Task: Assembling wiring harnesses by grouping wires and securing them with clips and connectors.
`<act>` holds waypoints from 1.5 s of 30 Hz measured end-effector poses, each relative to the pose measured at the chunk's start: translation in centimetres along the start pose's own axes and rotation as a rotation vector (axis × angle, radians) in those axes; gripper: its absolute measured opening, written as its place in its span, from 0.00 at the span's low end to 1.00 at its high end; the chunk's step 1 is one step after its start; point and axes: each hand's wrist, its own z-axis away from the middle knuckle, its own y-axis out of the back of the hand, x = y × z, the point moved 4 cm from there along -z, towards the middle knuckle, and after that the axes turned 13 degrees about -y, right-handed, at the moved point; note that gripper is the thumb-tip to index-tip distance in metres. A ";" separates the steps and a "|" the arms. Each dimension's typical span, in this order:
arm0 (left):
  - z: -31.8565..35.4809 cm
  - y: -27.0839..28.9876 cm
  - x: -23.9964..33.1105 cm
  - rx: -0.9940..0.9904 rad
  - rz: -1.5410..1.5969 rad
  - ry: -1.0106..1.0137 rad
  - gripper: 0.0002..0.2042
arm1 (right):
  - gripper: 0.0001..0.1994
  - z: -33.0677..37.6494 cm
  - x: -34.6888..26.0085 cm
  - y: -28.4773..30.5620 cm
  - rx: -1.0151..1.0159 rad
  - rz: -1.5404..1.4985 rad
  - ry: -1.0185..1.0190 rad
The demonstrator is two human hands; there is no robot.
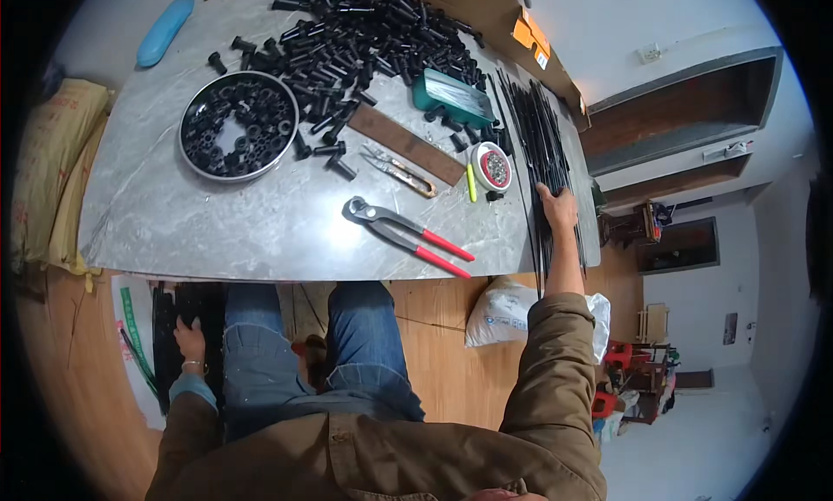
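The right hand (557,208) rests at about three o'clock on a bundle of thin black rods (540,145) lying along the right edge of the grey table (217,223). Its fingers curl down over the rods, but the fingertips are hidden among them, so I cannot tell whether they pinch one rod or just press on the bundle. The rods run from one o'clock down past the table edge, where their lower ends pass behind the brown sleeve (542,362).

The left hand (188,336) sits at about eight o'clock, below the table, on a stack of black pieces (178,314) beside the person's knee. Its fingers are tucked out of sight; the hold cannot be made out, and the stack itself is too dark to read.

On the table, red-handled pincers (408,232) lie near the centre, with a round metal pan of black caps (239,126) at ten o'clock and a heap of black tubes (373,32) at twelve, cut off by the top rim.
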 end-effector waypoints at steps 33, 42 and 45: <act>2.2 7.2 9.7 0.121 0.406 -0.385 0.18 | 0.15 -3.2 0.6 5.4 0.156 -0.160 0.177; 12.8 16.0 31.3 -0.521 0.791 -0.533 0.12 | 0.11 5.3 -3.3 23.8 0.207 -0.543 0.680; 23.7 22.1 43.5 -1.068 0.978 -0.797 0.16 | 0.11 12.0 -3.6 26.3 0.150 -0.503 0.807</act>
